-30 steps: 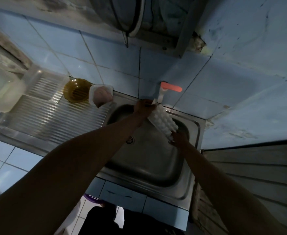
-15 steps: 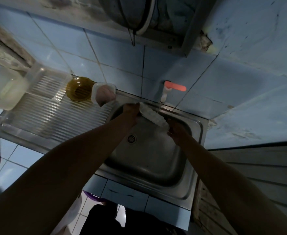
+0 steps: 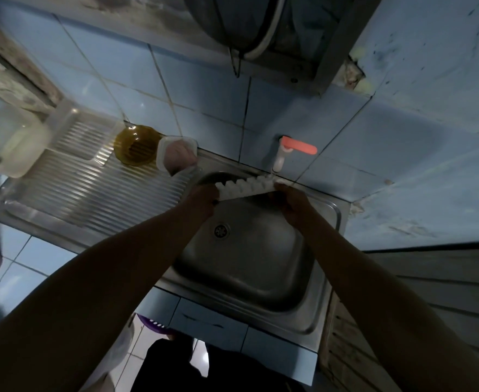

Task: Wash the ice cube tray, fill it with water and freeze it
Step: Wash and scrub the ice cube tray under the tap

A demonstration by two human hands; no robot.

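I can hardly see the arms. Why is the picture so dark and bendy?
Head view: dim light leaves both arms nearly black; the white ice cube tray and orange tap handle stand out; the wide lens bends tile lines; the left edge is blurred.

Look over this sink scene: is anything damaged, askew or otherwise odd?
Yes. The wall is broken open at the tile corner, upper right. The ice cube tray, held by left hand and right hand, shows its bumpy underside.

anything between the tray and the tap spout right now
Nothing visible. The ice cube tray, held at its ends by the left hand and right hand, sits just below the tap with only open air between.
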